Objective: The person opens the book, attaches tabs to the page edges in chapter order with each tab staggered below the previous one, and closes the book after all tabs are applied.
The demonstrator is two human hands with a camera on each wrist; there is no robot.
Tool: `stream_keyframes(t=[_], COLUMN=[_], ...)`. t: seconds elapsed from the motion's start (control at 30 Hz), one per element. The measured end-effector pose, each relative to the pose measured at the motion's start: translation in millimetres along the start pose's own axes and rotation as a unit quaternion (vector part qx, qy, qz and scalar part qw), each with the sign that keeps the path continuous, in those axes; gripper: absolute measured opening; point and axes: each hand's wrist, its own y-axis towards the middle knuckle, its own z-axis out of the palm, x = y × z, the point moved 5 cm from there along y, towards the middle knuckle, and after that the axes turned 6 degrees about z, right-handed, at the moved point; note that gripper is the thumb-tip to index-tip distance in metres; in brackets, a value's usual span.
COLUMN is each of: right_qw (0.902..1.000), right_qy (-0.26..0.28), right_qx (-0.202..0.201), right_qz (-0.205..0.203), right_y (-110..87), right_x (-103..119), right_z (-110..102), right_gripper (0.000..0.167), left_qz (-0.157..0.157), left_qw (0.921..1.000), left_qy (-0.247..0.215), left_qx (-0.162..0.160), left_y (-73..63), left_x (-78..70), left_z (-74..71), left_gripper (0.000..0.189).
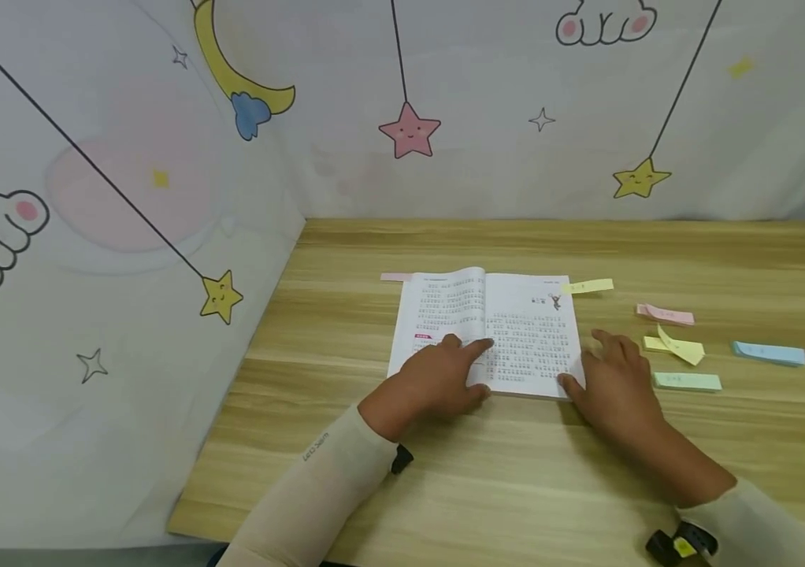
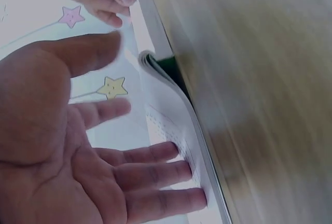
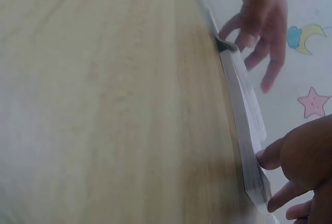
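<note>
An open book [image 1: 526,346] lies on the wooden table, printed pages up. My left hand [image 1: 441,378] reaches across its left page near the spine, fingers extended. In the left wrist view, several fingertips [image 2: 197,198] of that hand touch the printed page, with the palm turned to the camera. My right hand [image 1: 618,386] is at the book's lower right corner, thumb on the page edge and the other fingers spread beside it. In the right wrist view, the thumb [image 3: 270,155] meets the top of the thick page block. A yellow sticky tab [image 1: 589,287] sticks out from the right page.
A pink tab [image 1: 395,277] juts from the book's left side. Right of the book lie a pink pad [image 1: 665,315], a yellow pad [image 1: 682,348] with a curled top strip, a green pad [image 1: 688,382] and a blue pad [image 1: 769,353]. Printed cloth walls stand behind and left.
</note>
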Motion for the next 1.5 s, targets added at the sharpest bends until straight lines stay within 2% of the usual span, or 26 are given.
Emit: stream_keyframes(t=[0.13,0.23,0.33,0.4,0.47,0.53,0.6,0.63,0.67,0.7,0.77,0.8,0.87,0.9,0.97,1.03,1.07,1.13,1.2,1.23,1.27,1.33,1.37,1.43,1.5], right_qw=[0.9993,0.9973,0.9918,0.9824,0.9661,0.9489,0.9393,0.9403,0.9469,0.9561,0.9783,0.9871,0.9969,0.9987,0.9996,0.9995,0.9997,0.9998,0.9999,0.9998,0.9996,0.9969,0.9931,0.9778,0.9567], right_qy=[0.003,0.035,0.097,0.13,0.156,0.173,0.188,0.194,0.191,0.184,0.147,0.122,0.07,0.047,0.015,0.005,0.003,0.001,-0.001,0.001,0.009,0.05,0.073,0.122,0.166], right_qx=[-0.034,-0.054,-0.018,0.033,0.084,0.112,0.116,0.105,0.085,0.058,0.006,-0.013,-0.023,-0.017,0.002,0.008,0.004,-0.005,-0.013,-0.02,-0.024,-0.021,-0.016,0.012,0.052], right_qz=[-0.013,-0.035,-0.081,-0.13,-0.187,-0.239,-0.262,-0.259,-0.244,-0.22,-0.147,-0.103,-0.028,-0.002,0.023,0.029,0.025,0.018,0.01,0.0,-0.015,-0.057,-0.09,-0.17,-0.233], right_y=[-6.3,-9.7,-10.6,-10.5,-11.7,-13.3,-13.4,-12.2,-9.9,-7.0,-0.2,2.8,6.9,8.1,8.7,8.0,7.6,6.0,3.8,2.5,1.2,-1.4,-3.0,-7.2,-12.0], right_x=[5,12,24,36,49,58,64,64,61,57,44,37,22,17,9,7,7,10,15,19,24,36,43,57,68], right_z=[-4,-5,0,6,11,14,14,13,12,10,6,4,3,3,5,6,6,6,5,4,3,4,5,7,10], right_gripper=[0.045,0.049,0.063,0.075,0.081,0.078,0.067,0.059,0.053,0.049,0.048,0.052,0.062,0.068,0.075,0.074,0.073,0.071,0.069,0.068,0.069,0.073,0.075,0.078,0.076], left_qz=[-0.024,-0.033,-0.044,-0.055,-0.065,-0.076,-0.088,-0.095,-0.099,-0.109,-0.123,-0.132,-0.15,-0.158,-0.164,-0.145,-0.116,-0.04,0.042,0.08,0.106,0.116,0.106,0.069,0.015], left_qw=[0.997,0.9912,0.9866,0.984,0.9814,0.9787,0.9758,0.9746,0.9735,0.9725,0.9703,0.9694,0.9684,0.9679,0.9675,0.9685,0.9692,0.971,0.9743,0.9757,0.9789,0.9852,0.9862,0.9837,0.9789], left_qy=[-0.067,-0.119,-0.145,-0.155,-0.161,-0.164,-0.162,-0.158,-0.152,-0.143,-0.129,-0.118,-0.092,-0.074,-0.026,0.035,0.07,0.112,0.12,0.108,0.077,-0.005,-0.046,-0.12,-0.165], left_qx=[-0.029,-0.048,-0.061,-0.069,-0.082,-0.097,-0.117,-0.128,-0.139,-0.148,-0.164,-0.17,-0.177,-0.181,-0.191,-0.199,-0.206,-0.208,-0.186,-0.173,-0.157,-0.126,-0.118,-0.115,-0.12], left_y=[2.6,4.0,4.8,5.2,5.6,5.9,5.7,5.9,6.1,5.9,5.8,5.7,4.9,4.3,3.4,3.1,3.2,3.1,3.2,2.7,2.6,4.0,4.4,4.3,4.6], left_x=[5.1,7.8,10.0,11.6,12.9,14.6,17.7,19.8,21.8,24.5,29.6,32.2,36.6,38.3,40.4,39.2,36.5,27.9,15.9,9.9,5.3,1.2,1.6,5.2,11.1], left_z=[-3.8,-7.9,-11.7,-13.3,-14.7,-15.2,-15.6,-15.5,-15.7,-15.7,-16.5,-17.2,-18.7,-19.6,-21.4,-22.5,-23.4,-24.0,-23.1,-23.0,-22.5,-21.7,-21.4,-21.5,-20.6], left_gripper=[0.072,0.068,0.076,0.086,0.088,0.077,0.058,0.049,0.041,0.036,0.036,0.04,0.052,0.062,0.078,0.083,0.079,0.059,0.039,0.03,0.024,0.026,0.034,0.049,0.054])
